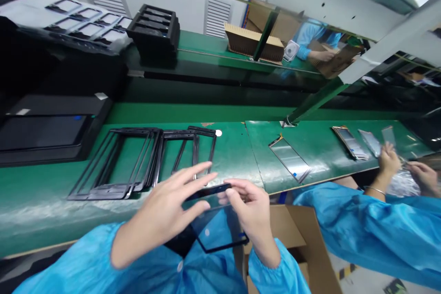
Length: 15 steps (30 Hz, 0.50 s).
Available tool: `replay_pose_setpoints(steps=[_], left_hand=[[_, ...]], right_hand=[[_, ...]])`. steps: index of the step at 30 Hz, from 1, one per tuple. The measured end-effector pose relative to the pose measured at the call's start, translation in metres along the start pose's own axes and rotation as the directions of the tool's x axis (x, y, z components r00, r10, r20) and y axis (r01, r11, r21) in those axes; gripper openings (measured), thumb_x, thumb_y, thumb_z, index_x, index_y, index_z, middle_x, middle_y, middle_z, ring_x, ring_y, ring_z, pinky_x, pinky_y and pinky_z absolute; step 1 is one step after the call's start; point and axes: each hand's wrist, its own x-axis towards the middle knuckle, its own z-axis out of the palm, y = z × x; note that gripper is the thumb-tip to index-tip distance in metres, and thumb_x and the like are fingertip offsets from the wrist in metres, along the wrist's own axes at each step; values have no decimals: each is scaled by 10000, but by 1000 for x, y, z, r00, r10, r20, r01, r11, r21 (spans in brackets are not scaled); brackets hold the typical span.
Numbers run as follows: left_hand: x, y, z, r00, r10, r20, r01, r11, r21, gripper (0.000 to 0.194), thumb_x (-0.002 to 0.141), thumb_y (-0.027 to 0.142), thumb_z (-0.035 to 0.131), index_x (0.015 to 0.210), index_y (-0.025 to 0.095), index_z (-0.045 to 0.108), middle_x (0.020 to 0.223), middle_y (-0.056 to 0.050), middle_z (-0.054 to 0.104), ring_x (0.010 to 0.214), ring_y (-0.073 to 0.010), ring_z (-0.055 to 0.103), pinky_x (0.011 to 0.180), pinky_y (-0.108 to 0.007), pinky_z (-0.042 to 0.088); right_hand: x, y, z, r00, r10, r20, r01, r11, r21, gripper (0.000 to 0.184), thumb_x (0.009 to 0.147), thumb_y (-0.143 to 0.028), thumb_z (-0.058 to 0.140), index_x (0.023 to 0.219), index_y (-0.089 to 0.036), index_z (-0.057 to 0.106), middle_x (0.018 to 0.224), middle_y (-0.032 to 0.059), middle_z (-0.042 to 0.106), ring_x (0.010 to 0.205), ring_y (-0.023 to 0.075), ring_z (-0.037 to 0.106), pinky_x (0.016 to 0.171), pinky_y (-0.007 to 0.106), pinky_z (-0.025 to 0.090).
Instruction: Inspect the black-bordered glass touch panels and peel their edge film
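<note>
My right hand [253, 206] pinches a clear glass panel with a black border [220, 225] by its upper right side. The panel hangs tilted in front of my chest, just off the bench edge. Over its upper left side is my left hand [174, 200], fingers spread and apart; whether a fingertip touches the glass I cannot tell. Beyond my left hand, several black rectangular frames [117, 189] lie overlapping on the green bench. A similar clear panel [289, 158] with a small blue tab lies to the right of my hands.
Black trays [41, 154] stand at the left; on the upper shelf are a stacked black bin [155, 23] and a cardboard divider [248, 41]. A co-worker's hands [389, 161] work at the right beside more panels [349, 142]. A green post [317, 98] rises from the bench. Below sits an open carton [306, 225].
</note>
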Motion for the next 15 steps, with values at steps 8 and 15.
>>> replay_pose_setpoints(steps=[8, 15], left_hand=[[-5, -3, -8, 925, -369, 88, 363, 795, -487, 449, 1029, 413, 653, 1442, 257, 572, 1029, -66, 844, 704, -203, 795, 555, -247, 623], [-15, 1, 9, 834, -543, -102, 353, 665, -659, 536, 937, 451, 774, 1353, 207, 542, 956, -79, 839, 634, -191, 763, 514, -249, 588]], right_hand=[[6, 6, -53, 980, 182, 81, -178, 982, -62, 488, 891, -668, 783, 881, -186, 861, 804, 132, 855, 679, 281, 836, 695, 358, 684], [-1, 22, -52, 968, 155, -197, -139, 986, 93, 467, 857, -666, 812, 795, -204, 800, 652, 83, 808, 539, 255, 778, 567, 328, 650]])
